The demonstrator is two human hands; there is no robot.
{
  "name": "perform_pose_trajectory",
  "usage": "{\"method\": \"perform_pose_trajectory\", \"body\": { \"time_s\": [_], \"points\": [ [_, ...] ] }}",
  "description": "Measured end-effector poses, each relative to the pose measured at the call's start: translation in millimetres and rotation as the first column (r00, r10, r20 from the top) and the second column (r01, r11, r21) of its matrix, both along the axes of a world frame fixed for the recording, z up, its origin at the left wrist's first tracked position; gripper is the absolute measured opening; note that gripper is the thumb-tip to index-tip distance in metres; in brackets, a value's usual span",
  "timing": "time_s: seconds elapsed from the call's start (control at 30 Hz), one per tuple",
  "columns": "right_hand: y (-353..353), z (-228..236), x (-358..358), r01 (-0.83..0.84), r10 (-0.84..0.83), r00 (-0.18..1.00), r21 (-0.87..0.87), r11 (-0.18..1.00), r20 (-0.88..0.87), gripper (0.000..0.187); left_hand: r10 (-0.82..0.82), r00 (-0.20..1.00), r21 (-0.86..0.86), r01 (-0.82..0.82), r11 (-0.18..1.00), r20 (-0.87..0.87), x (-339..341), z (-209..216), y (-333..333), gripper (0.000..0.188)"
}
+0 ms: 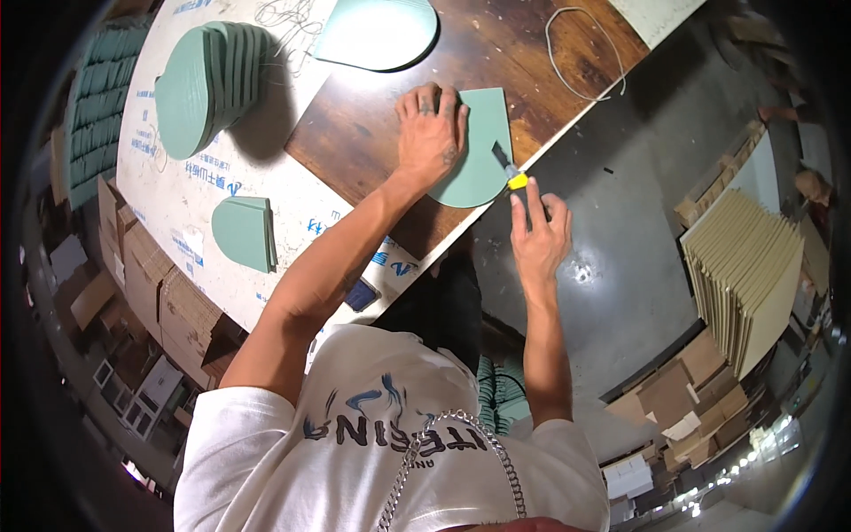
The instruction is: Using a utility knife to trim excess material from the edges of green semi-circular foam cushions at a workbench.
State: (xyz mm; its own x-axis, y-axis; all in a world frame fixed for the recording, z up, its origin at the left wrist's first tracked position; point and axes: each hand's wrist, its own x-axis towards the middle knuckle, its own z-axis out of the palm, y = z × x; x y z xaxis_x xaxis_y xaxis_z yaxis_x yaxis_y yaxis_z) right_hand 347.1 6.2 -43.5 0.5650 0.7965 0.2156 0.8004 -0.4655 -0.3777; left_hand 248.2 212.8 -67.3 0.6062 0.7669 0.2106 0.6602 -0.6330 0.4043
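Observation:
A green board with one rounded end (486,133) lies on the brown wooden panel (355,120), close to the table's edge. My left hand (430,129) rests on the board's left side, fingers apart and slightly bent. On the board's right part is a utility knife (510,169), its dark end over the green surface and its yellow end at the table's edge. My right hand (541,226) is just beyond that edge. Its index fingertip meets the yellow end in this view, while thumb and fingers are spread, not wrapped round the knife.
Green round-ended pieces stand in a large stack (191,93), with a smaller stack (239,232) nearer me. Another green piece (381,31) lies at the far side. Thin cord (551,40) loops on the panel. A phone (361,295) sits near the edge; beige panels (740,266) lean at right.

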Motion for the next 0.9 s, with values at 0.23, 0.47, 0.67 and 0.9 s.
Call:
{"method": "perform_pose_trajectory", "body": {
  "time_s": [0.23,0.47,0.67,0.9],
  "points": [
    [90,3,56,-0.126,0.126,0.992,0.01,0.992,-0.022,0.035,-0.007,1.0,-0.038,0.008,0.999,0.003,0,-4,0,0.033],
    [76,2,55,-0.173,0.174,0.983,0.011,0.985,-0.052,0.035,-0.036,0.999,0.004,0.036,0.999,-0.008,-4,-5,1,0.033],
    [69,6,53,-0.084,0.084,0.995,-0.015,0.996,-0.045,0.035,-0.047,0.999,0.047,0.046,0.998,0.009,-1,-6,3,0.033],
    [79,-2,63,-0.117,0.117,0.993,0.02,0.993,-0.021,0.034,-0.049,0.999,0.062,0.049,0.997,0.002,0,-5,0,0.035]
  ]
}}
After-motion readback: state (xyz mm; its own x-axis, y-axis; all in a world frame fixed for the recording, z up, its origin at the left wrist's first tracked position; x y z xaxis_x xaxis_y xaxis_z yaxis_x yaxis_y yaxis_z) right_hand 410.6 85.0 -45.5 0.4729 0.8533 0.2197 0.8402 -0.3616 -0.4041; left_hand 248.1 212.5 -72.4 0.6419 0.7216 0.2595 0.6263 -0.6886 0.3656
